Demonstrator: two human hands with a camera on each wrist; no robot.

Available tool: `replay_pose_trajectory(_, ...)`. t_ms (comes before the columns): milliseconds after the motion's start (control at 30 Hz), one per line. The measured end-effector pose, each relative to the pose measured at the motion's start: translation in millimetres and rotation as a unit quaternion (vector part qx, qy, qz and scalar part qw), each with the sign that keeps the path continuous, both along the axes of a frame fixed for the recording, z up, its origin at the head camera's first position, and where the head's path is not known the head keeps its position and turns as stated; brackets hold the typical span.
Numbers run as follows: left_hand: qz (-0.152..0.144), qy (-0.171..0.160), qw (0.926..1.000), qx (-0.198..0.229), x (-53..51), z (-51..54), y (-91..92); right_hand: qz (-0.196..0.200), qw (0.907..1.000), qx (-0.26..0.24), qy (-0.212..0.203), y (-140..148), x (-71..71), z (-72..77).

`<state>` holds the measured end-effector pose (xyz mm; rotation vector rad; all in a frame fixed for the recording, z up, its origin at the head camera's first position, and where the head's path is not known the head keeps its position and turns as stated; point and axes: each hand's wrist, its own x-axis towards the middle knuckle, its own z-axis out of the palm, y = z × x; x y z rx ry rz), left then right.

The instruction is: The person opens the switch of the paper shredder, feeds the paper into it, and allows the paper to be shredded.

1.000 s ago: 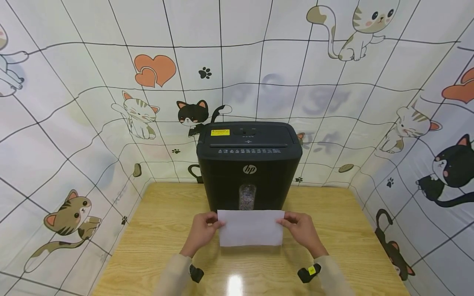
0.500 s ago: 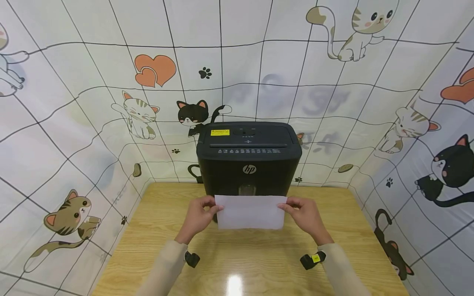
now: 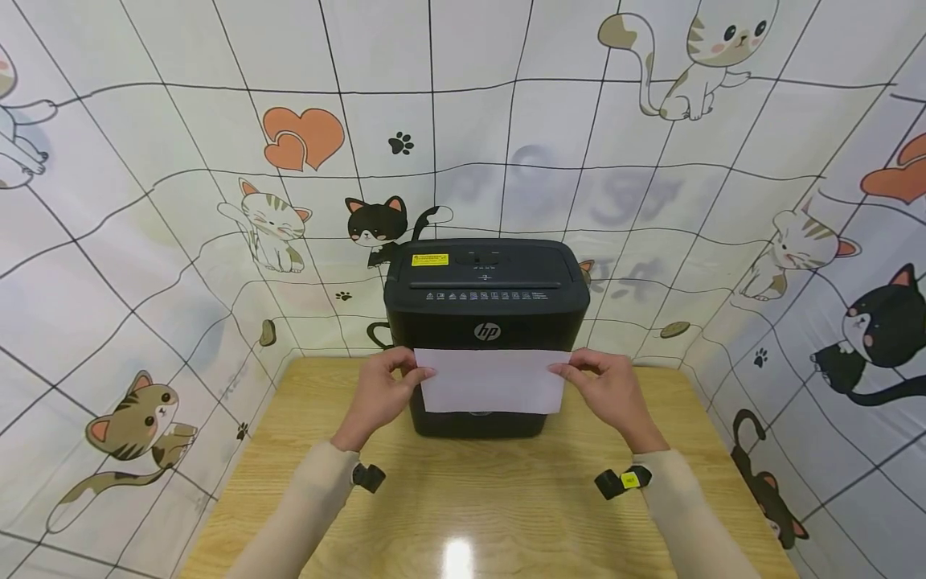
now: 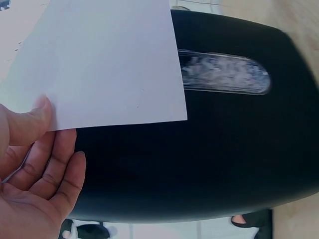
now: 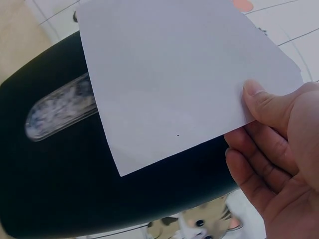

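A sheet of white paper [image 3: 492,382] hangs between both hands, in front of the black HP paper shredder [image 3: 441,326]. My left hand [image 3: 382,394] pinches its left edge near the upper corner, thumb on the near face. At the opposite edge my right hand [image 3: 606,394] pinches it the same way. In the head view the paper hides the shredder's window. Both wrist views show that window [image 4: 227,73] with shreds behind it, partly covered by the sheet. On the shredder's top lies the feed slot [image 3: 485,285], above and behind the paper's upper edge.
The shredder stands at the back of a wooden table [image 3: 463,490]. Behind it and on both sides hangs a white grid-patterned cloth [image 3: 477,121] printed with cats and hearts. A yellow label [image 3: 430,260] sits on the shredder's top.
Both hands have carried the paper forward and up in the head view, from near the shredder's base to just below the HP logo. The shredder has stayed in place.
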<state>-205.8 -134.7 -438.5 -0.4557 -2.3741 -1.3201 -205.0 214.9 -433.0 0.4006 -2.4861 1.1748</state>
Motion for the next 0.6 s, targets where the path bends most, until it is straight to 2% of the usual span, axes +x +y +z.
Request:
replay_pose_trajectory(233, -0.019, 0.038, 0.9991, 0.005, -5.9, 28.7, -0.2, 0.012, 0.9983, -0.004, 0.057, 1, -4.5, 26.3)
replay_pose_trajectory(600, -0.025, 0.057, 0.9980, 0.006, -14.2, 74.0, 3.2, -0.014, 0.9984, 0.006, 0.055, 4, -10.3, 71.9)
